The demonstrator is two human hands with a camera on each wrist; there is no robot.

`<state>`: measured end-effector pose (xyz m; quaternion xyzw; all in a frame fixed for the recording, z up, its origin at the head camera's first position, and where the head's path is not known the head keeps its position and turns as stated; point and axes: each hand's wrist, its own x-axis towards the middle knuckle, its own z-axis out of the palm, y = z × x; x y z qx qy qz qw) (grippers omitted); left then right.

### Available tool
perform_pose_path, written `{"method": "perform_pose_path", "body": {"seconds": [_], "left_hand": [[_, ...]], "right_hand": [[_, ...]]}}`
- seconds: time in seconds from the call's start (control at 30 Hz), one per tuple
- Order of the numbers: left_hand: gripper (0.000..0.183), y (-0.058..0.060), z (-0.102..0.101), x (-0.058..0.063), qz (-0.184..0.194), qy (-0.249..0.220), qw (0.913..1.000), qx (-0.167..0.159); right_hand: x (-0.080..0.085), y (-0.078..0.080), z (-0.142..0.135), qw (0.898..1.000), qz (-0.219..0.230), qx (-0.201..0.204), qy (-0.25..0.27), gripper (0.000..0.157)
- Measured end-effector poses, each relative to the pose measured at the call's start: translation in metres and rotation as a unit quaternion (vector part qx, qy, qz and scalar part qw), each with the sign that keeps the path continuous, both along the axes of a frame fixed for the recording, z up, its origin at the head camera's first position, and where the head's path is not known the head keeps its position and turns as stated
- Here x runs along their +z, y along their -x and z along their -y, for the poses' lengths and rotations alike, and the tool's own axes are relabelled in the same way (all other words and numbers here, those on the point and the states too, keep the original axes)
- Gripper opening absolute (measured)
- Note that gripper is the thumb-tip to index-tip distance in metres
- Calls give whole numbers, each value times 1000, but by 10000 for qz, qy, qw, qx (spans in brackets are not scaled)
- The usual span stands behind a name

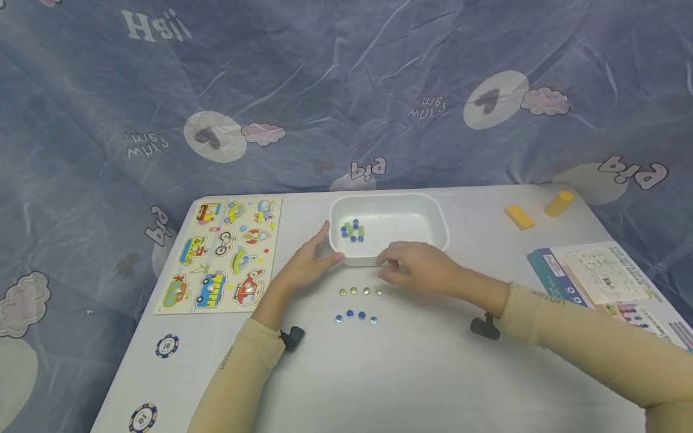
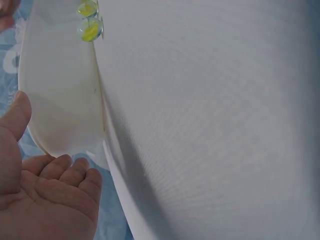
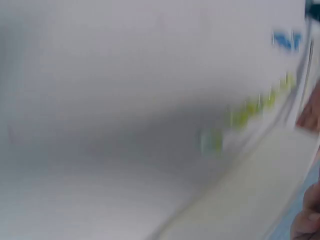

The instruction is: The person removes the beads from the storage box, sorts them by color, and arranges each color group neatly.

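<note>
A white tray (image 1: 397, 261) holds a small cluster of blue and green glass beads (image 1: 354, 231) near its left end. My left hand (image 1: 310, 264) rests at the tray's front left corner, fingers along the end and thumb by the front rim. Its relaxed fingers touch the tray in the left wrist view. Over the front rim is my right hand (image 1: 419, 267), fingers loosely bent, with a gap between thumb and forefinger and nothing visible in it. Below lie a row of green glass beads (image 1: 366, 291) and a row of blue glass beads (image 1: 361, 315). The right wrist view is blurred.
A wooden vehicle puzzle board (image 1: 222, 255) lies at left, with two poker chips (image 1: 167, 346) nearer the front. A yellow block (image 1: 519, 217) and a yellow cylinder (image 1: 559, 204) stand back right. A printed box (image 1: 606, 282) lies at the right edge.
</note>
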<state>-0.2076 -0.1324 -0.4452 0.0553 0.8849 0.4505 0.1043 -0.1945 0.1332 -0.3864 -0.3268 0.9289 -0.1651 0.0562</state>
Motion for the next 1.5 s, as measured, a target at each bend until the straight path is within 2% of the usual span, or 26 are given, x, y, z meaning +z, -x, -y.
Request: {"method": "perform_pose_path", "body": {"seconds": [0.27, 0.5, 0.73, 0.93, 1.1, 1.33, 1.5], "left_hand": [[81, 0, 1, -2, 50, 2, 10000, 35], [81, -1, 2, -2, 14, -13, 10000, 55], [82, -1, 0, 1, 13, -12, 10000, -5], [82, 0, 1, 1, -17, 59, 10000, -6], [82, 0, 1, -1, 23, 24, 10000, -18], [82, 0, -1, -1, 35, 66, 10000, -26], [81, 0, 0, -1, -5, 59, 10000, 23]], "right_hand": [[-2, 63, -12, 9987, -348, -22, -370, 28], [-13, 93, -4, 9961, -122, 151, -865, 28], [-20, 106, 12, 9971, 218, 309, -655, 34], [-27, 113, 23, 9963, 227, 511, -648, 36], [-33, 118, 26, 9960, 229, 476, -725, 34], [-36, 120, 26, 9969, -27, 328, -717, 26], [-35, 118, 31, 9962, -216, 396, -748, 23]]}}
